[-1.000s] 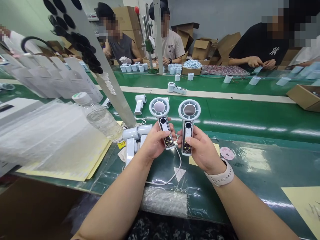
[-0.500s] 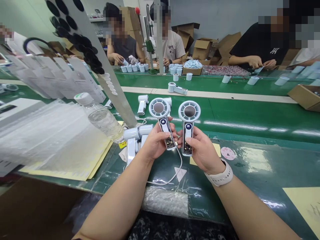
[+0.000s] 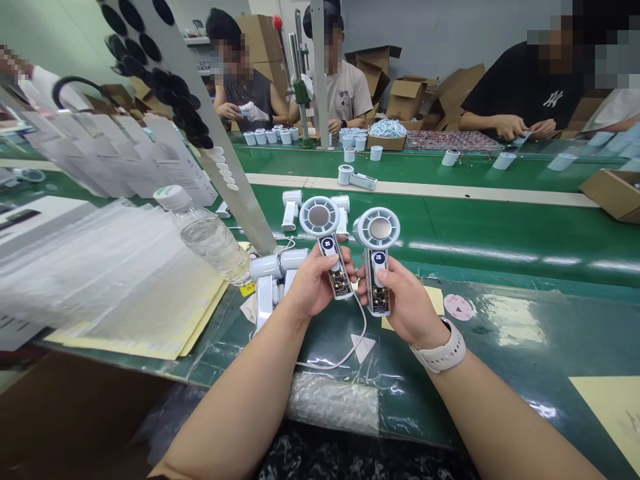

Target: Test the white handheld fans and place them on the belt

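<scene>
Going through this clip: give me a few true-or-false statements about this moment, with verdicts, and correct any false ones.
1. The left hand holds a white handheld fan and the right hand a second white handheld fan. True.
2. A watch strap is on the left wrist. False: it is on the right wrist.
3. The water bottle stands upright. False: it lies on its side on clear plastic sheets.
4. Both fan handles show bare circuit boards. True.
</scene>
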`<state>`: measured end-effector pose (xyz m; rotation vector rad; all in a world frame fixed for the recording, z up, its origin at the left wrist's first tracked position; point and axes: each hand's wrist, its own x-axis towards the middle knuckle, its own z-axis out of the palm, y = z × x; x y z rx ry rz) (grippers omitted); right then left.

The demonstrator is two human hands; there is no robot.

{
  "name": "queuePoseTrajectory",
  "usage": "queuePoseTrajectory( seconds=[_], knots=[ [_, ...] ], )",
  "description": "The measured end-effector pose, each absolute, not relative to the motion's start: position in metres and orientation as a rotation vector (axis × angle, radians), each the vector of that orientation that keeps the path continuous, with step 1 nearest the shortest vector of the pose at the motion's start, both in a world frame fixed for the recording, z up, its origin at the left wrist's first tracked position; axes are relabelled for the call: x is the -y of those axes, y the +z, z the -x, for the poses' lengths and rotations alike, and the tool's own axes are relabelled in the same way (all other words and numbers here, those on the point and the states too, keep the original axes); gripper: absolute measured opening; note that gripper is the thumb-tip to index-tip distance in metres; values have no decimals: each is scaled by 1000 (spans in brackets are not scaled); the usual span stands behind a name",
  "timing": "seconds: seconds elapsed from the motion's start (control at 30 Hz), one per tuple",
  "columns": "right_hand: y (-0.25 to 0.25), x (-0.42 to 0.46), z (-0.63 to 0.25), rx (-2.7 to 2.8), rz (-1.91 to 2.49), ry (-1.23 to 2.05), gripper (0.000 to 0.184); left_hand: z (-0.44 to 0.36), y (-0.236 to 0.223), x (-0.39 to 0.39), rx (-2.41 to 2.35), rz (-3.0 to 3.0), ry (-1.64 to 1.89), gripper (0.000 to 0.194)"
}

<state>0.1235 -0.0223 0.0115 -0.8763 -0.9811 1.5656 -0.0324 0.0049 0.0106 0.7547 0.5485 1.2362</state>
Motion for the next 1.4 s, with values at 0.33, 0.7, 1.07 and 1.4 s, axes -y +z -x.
queuePoseTrajectory(
  seconds=[0.33,0.7,1.07,1.4],
  knots=[
    [12,22,-124,949,841,1558,24,33,8,-6,-596,-761,1178,43],
    [12,22,-122,918,863,1575,21,30,6,-5,-561,-727,1204,41],
    [7,23,-124,924,828,1549,21,29,12,-8,-672,-679,1253,41],
    [6,24,-124,967,780,1575,23,29,12,-7,-719,-670,1268,37]
  ],
)
